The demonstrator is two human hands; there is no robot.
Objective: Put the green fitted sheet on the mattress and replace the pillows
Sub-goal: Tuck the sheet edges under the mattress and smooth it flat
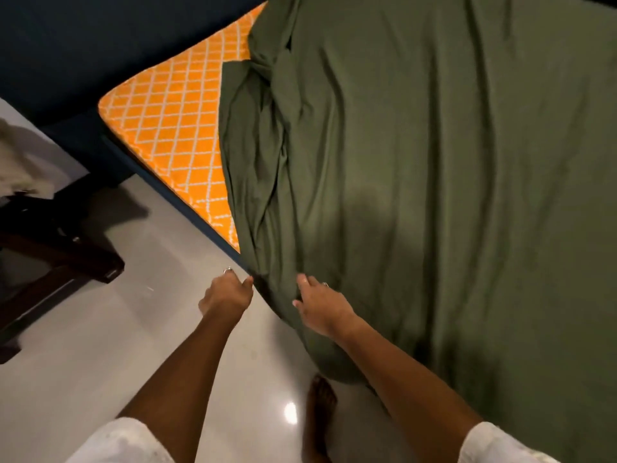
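Observation:
The green fitted sheet lies spread over most of the mattress, whose orange cover with a white lattice pattern shows bare at the left corner. The sheet's edge is bunched in folds along the left and hangs over the near side. My left hand is at the mattress edge beside the hanging sheet, fingers curled, thumb tip touching the fabric's edge. My right hand rests on the draped sheet with its fingertips pressed into a fold. No pillows are in view.
A dark blue bed frame and headboard border the mattress at the left and top. A dark wooden piece of furniture stands on the glossy grey floor at the left. My bare foot stands near the bed.

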